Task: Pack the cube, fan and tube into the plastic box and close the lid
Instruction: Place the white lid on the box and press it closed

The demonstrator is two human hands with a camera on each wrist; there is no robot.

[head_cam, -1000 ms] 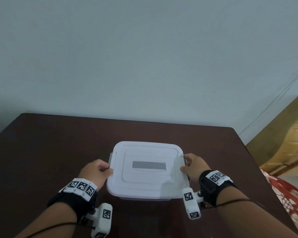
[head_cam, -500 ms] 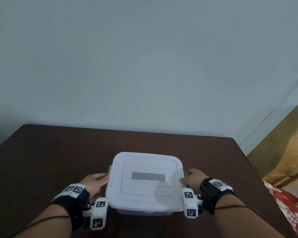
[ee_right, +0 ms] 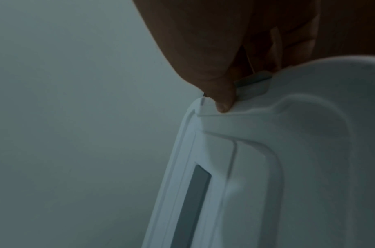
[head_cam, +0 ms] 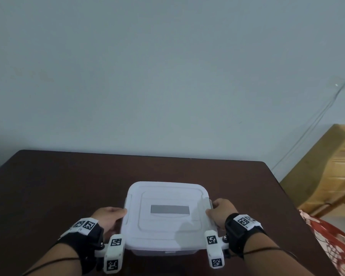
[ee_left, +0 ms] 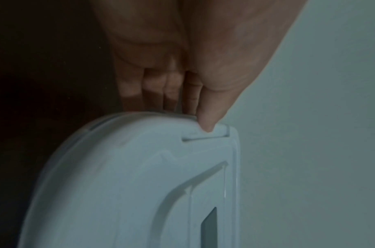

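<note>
The plastic box point(head_cam: 163, 251) stands on the dark table with its white lid point(head_cam: 167, 228) lying flat on top; a grey rectangle marks the lid's middle. My left hand point(head_cam: 111, 217) grips the box's left side, thumb on the lid edge point(ee_left: 205, 124) and fingers curled under the side latch. At the right side my right hand point(head_cam: 220, 213) grips likewise, its thumb on the lid's rim point(ee_right: 223, 104) beside the latch point(ee_right: 253, 80). Cube, fan and tube are not visible; the lid hides the inside.
The dark brown table point(head_cam: 58, 186) reaches back to a pale wall. A wooden chair point(head_cam: 331, 170) and red patterned cloth point(head_cam: 331, 236) lie off the table's right edge. A thin cable point(head_cam: 311, 126) runs down the wall.
Both hands have slid lower and closer in on the box sides, thumbs settling on the lid edges. The head view has tilted upward, so the box sits lower in frame.
</note>
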